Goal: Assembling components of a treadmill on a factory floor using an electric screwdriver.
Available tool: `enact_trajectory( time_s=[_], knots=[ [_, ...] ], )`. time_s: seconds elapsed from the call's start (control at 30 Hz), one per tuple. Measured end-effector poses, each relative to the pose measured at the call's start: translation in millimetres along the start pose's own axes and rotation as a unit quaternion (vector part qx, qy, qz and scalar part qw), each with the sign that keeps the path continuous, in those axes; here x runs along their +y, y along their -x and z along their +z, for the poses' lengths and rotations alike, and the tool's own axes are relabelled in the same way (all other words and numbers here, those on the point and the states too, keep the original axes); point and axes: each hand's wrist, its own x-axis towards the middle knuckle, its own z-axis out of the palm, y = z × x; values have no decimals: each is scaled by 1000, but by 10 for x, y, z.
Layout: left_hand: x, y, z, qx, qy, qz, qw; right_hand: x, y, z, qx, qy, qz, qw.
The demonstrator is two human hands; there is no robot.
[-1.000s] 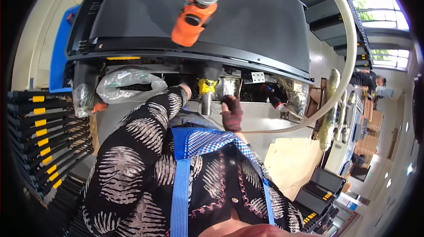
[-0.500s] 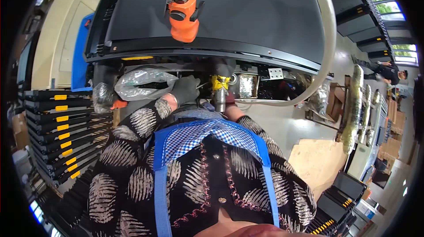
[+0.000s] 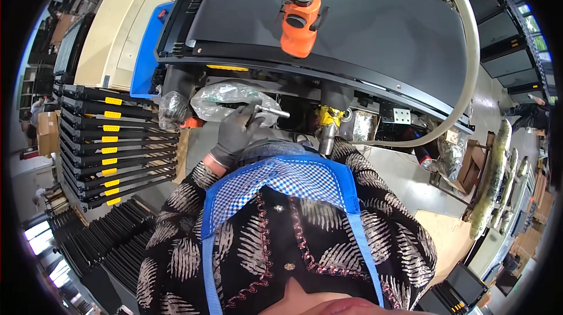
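Note:
My left hand [image 3: 233, 137], in a dark grey glove, is closed around a short silver metal rod [image 3: 275, 112]. The rod points to the right, in front of a clear plastic bag [image 3: 214, 99] with dark contents. Right of the rod is a tool with a dark body, yellow wrapping [image 3: 330, 117] and a silver metal end [image 3: 326, 139]. My right arm, in a patterned sleeve [image 3: 347, 153], reaches forward beside this tool; the hand itself is hidden. Ahead is a large dark panel [image 3: 363, 27] with a black edge.
An orange tool [image 3: 300, 26] hangs over the panel, and a pale hose [image 3: 471, 74] curves down on the right. Left are a blue bin [image 3: 146, 57] and stacked black frames [image 3: 88, 151] with yellow pieces. A perforated white block [image 3: 401, 116] sits under the panel edge.
My left hand has turned, and the silver rod now shows clearly in it. My right hand has gone out of sight. The whole view has shifted, with the scene moving right.

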Motion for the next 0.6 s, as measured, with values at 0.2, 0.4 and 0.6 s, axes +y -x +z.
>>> enact_trajectory(
  time_s=[0.2, 0.4, 0.6],
  knots=[
    [68, -46, 38, 95, 214, -47, 971, 0, -14, 80, 56, -53, 6, 997],
    [95, -18, -21, -205, 694, -304, 619, 59, 147, 130, 109, -114, 9, 987],
    [234, -147, 110, -307, 693, -273, 593, -161, -319, 471, 198, -148, 50, 968]
  ],
)
